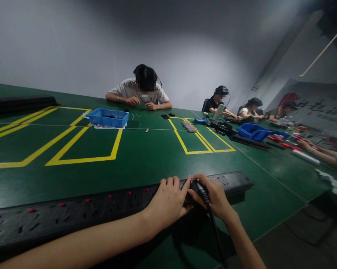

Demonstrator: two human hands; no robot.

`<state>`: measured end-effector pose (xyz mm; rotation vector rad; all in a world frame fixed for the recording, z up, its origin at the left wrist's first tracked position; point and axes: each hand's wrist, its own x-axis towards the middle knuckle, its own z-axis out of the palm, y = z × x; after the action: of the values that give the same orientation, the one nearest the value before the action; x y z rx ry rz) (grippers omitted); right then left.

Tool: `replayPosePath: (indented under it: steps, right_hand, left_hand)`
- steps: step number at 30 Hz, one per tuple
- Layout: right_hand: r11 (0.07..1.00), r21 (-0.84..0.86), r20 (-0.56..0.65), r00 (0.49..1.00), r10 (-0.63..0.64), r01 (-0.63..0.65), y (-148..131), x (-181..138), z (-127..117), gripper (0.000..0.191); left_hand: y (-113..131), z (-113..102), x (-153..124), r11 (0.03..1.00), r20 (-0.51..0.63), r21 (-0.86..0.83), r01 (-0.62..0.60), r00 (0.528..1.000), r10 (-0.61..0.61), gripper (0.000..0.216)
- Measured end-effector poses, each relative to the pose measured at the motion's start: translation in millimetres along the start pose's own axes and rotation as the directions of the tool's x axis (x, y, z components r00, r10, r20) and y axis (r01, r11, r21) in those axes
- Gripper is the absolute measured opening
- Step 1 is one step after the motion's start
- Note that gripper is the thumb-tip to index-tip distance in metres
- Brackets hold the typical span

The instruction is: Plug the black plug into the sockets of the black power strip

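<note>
A long black power strip (98, 209) with red switches lies across the front of the green table. My left hand (168, 200) is closed over it, fingers on the far side and thumb on the near side. In my right hand (213, 194) is a black power plug (198, 189), gripped at the strip's right part, beside my left fingertips. Its black cable (215, 231) hangs down toward me. The plug's pins are hidden, so I cannot tell how far they sit in the socket.
Yellow tape (81, 161) marks areas on the green table (146, 160). A blue tray (109, 118) and a deeper blue bin (254, 131) stand farther back. A person (141, 89) works opposite; several others sit to the right among tools and parts. The table edge runs at right.
</note>
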<state>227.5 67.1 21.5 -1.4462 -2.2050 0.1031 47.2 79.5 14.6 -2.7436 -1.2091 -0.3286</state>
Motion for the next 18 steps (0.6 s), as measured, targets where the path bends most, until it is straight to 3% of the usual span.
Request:
replayPosePath:
  steps: [18]
  right_hand:
    - [1.000,-0.014,-0.027,1.000,-0.014,0.013,-1.7,0.9,-0.7,0.021]
  left_hand:
    - [-0.5,0.0,0.1,1.000,0.013,0.006,-0.010,1.000,0.010,0.068]
